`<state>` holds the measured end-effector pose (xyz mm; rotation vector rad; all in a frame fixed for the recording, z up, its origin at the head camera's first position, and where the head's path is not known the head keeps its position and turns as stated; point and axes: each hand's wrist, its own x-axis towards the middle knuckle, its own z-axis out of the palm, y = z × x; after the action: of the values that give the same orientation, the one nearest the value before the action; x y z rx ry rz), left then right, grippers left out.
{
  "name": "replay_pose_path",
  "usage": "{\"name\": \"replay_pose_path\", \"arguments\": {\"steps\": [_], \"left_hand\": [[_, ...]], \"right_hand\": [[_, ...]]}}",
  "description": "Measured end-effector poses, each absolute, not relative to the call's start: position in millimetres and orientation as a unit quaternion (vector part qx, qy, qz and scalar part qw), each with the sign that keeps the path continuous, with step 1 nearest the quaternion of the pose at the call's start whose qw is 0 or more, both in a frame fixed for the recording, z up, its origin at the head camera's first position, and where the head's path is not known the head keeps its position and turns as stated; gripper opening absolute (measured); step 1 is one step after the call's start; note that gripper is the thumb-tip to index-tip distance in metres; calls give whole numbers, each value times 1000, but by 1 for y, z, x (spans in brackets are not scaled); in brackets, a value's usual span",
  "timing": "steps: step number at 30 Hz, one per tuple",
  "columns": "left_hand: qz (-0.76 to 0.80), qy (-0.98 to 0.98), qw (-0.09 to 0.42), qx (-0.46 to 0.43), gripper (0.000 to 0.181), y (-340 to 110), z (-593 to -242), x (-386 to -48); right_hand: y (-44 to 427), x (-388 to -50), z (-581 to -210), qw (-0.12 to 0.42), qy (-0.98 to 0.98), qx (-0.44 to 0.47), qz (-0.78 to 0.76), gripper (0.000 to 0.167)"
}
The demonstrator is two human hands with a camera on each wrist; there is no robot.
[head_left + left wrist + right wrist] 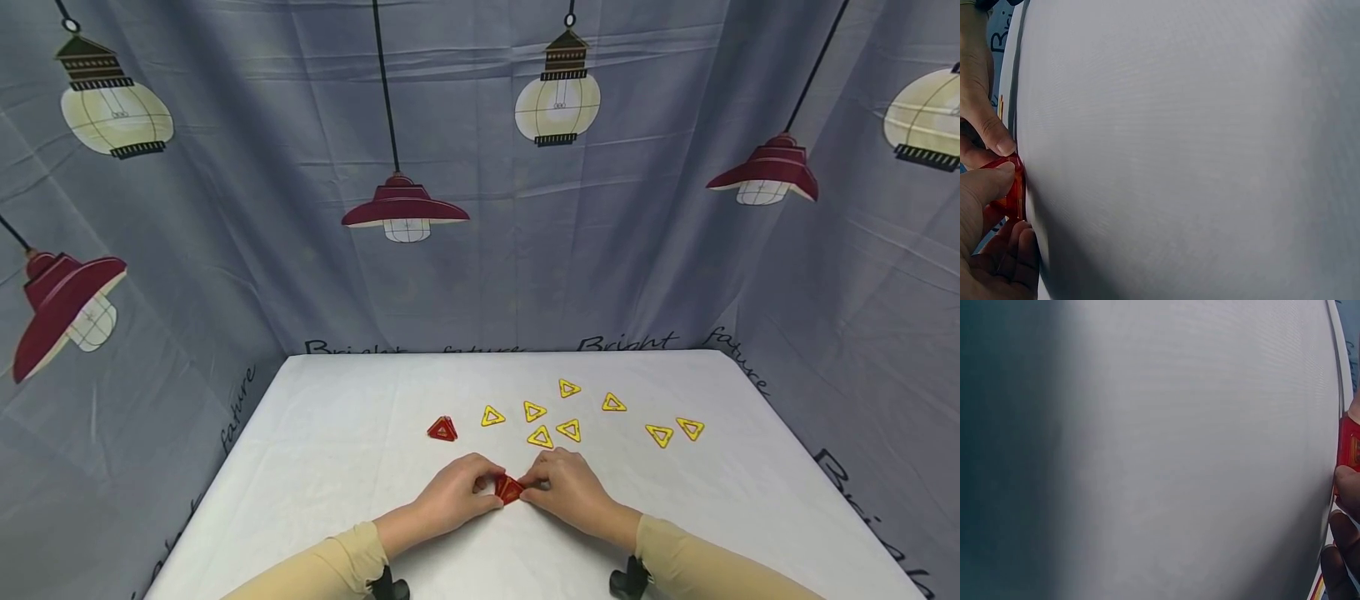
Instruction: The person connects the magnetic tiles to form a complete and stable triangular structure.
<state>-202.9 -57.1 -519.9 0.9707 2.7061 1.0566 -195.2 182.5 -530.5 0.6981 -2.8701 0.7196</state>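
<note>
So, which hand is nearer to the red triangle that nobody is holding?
The left hand, which is in front of the loose red triangle; the right hand is farther off to the right, past the held red piece.

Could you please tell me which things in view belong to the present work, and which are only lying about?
In the work:
- red piece, gripped by left hand and right hand

Apparently just lying on the table:
- second red piece
- eight yellow triangles

The head view looks forward and down; wrist views, close above the table [337, 458], share the red piece [509, 490].
</note>
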Motion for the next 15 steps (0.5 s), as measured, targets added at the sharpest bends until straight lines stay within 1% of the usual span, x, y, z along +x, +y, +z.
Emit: {"name": "replay_pose_path", "arguments": {"steps": [8,15], "left_hand": [[337,893,40,295,40,-58,-519,-203],[318,902,22,291,41,-61,-520,-209]], "right_hand": [[178,-197,-529,63,-945,226,229,14],[170,-203,-529,79,-950,219,208,13]]}}
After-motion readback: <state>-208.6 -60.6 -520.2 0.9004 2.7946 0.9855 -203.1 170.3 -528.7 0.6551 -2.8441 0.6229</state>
